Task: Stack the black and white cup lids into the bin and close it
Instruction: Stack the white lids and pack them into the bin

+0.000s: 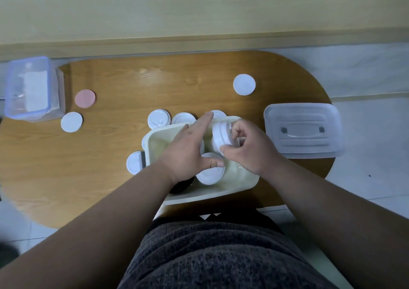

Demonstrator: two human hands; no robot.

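Lids (71, 122) lie loose by the left and far edges of the worktop (99, 156) and behind the bin (221, 191) at its near edge. Inside: black lids (181, 186), a white stack (210, 173) touched by the flat left hand (188, 153). The right hand (250, 149) grips a second stack (221, 136). The cover (303, 131) lies off, right; seemingly half done.

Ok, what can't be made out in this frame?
Head view only:
- Black lids in the bin, near corner: mostly under the left hand's wrist, count unknown.
- White lid stack gripped by the right hand: fingers and blur hide its count.
- Clear box, far left: contents blurred.
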